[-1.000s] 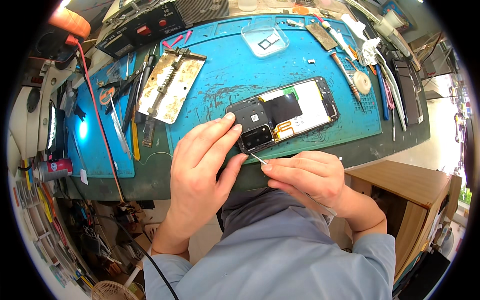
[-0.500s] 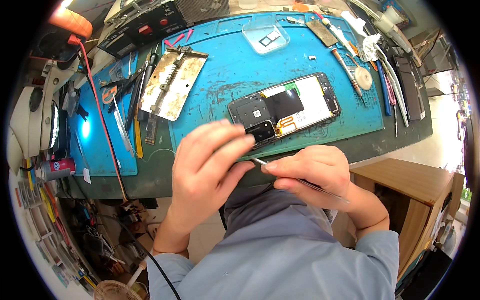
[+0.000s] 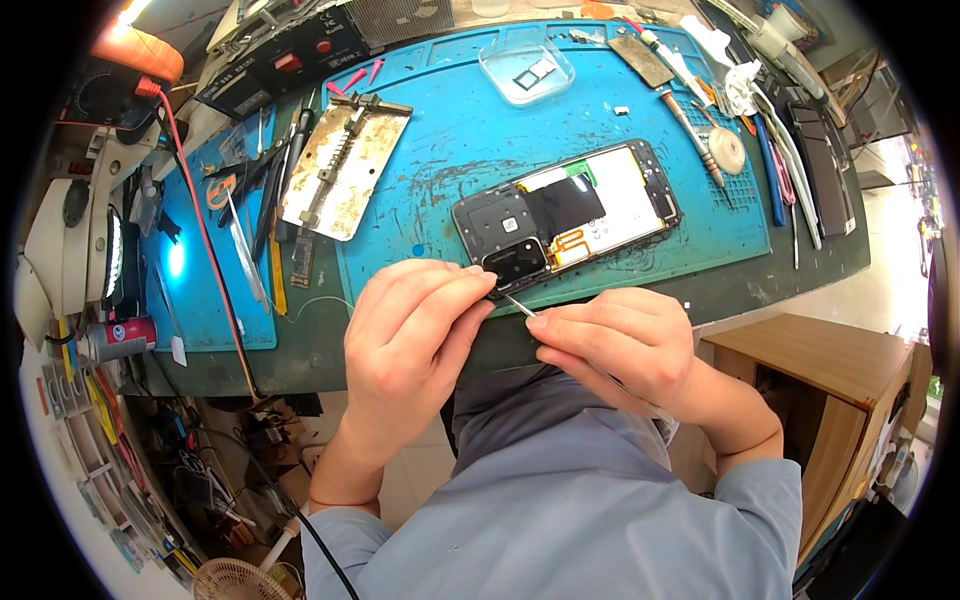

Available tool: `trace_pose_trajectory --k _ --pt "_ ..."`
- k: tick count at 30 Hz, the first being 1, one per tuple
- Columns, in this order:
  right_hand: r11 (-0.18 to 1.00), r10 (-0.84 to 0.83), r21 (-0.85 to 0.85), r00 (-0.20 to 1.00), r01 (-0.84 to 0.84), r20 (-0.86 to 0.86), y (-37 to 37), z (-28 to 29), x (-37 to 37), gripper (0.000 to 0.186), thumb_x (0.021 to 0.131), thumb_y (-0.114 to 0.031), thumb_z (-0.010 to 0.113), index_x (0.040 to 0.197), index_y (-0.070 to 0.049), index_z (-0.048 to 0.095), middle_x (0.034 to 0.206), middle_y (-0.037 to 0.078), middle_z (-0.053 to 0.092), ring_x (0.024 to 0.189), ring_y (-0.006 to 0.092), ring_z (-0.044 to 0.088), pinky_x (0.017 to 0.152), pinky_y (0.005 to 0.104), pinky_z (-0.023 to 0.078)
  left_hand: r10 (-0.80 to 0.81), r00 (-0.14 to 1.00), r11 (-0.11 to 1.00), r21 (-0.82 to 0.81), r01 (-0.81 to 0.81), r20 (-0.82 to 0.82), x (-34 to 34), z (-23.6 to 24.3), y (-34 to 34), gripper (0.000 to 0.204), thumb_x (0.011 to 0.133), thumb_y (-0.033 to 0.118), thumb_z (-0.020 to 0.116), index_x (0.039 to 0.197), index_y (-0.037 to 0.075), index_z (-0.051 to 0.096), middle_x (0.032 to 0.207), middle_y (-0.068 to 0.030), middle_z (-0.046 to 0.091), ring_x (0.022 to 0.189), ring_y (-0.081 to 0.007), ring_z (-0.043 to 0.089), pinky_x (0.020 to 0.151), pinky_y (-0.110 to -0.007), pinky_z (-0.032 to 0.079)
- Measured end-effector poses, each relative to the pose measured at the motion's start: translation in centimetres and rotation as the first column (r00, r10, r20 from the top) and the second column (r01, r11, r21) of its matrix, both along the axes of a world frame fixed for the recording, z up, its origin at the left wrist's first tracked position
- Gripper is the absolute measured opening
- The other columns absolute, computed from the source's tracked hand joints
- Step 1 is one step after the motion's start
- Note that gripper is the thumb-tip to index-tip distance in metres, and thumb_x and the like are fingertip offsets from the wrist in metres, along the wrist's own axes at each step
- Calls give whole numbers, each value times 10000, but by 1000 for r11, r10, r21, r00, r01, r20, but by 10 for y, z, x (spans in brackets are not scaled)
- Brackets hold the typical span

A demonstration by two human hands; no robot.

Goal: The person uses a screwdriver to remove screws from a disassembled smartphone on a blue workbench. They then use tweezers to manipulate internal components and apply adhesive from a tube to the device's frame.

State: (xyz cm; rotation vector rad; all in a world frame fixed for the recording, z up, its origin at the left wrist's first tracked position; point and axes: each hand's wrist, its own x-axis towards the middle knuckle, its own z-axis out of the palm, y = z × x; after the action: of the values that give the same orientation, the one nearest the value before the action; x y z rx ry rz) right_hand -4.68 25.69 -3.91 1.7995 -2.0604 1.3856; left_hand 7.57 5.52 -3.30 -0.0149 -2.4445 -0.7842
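An opened smartphone (image 3: 620, 190) lies face down at a slant on the blue mat, its inside showing a black cover plate, a dark square patch and orange flex cables. My left hand (image 3: 410, 340) is closed at the phone's near left corner, fingertips over the edge beside the camera section (image 3: 514, 260) and thumb below it. The fingers hide that corner. Between the thumb and fingers of my right hand (image 3: 630, 345) is a pair of thin metal tweezers (image 3: 521, 306). Their tip points at the phone's near edge, close to my left fingertips.
On the blue mat (image 3: 440, 160), a metal clamp holder (image 3: 345, 170) lies left of the phone. Behind it stands a clear plastic box (image 3: 527, 72) with a card tray. A screwdriver (image 3: 692, 138) and solder-like roll (image 3: 726, 150) lie right; a red cable (image 3: 195, 210) crosses the left side.
My left fingers have come down and closed at the phone's corner, uncovering more of the camera section. My right hand has shifted slightly left, bringing the tweezers' tip nearer the phone.
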Motion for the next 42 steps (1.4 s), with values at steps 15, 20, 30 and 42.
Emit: trace_pose_trajectory --k 15,20,30,42 --pt "1000 -19 0 1000 19 2 -2 -1 2 307 796 -73 869 1082 -31 765 997 74 791 692 183 711 597 302 565 -13 998 999 -49 10 -64 -2 -6 2 399 741 -43 858 1126 19 772 955 -74 708 911 -274 699 746 -378 579" --pt "999 30 24 997 -31 66 0 0 -1 294 818 -57 858 1096 -16 773 985 110 801 742 231 754 626 319 577 -33 996 972 -235 13 -82 -3 -5 2 331 727 38 826 1053 32 770 1005 -61 714 922 -249 697 726 -356 566" --pt "1000 5 -6 986 -4 165 2 0 0 232 824 -65 859 1038 -41 772 911 75 779 697 219 725 607 329 570 -95 995 924 -373 87 -4 -6 5 3 269 705 13 776 967 2 711 1010 -90 675 901 -266 671 720 -372 559" --pt "987 -137 -62 983 145 120 11 -2 3 229 808 2 842 1017 -4 749 838 92 757 662 225 719 590 310 558 -96 995 970 -219 102 37 -2 6 1 270 720 -33 812 935 23 658 984 -98 658 866 -295 653 705 -395 548"
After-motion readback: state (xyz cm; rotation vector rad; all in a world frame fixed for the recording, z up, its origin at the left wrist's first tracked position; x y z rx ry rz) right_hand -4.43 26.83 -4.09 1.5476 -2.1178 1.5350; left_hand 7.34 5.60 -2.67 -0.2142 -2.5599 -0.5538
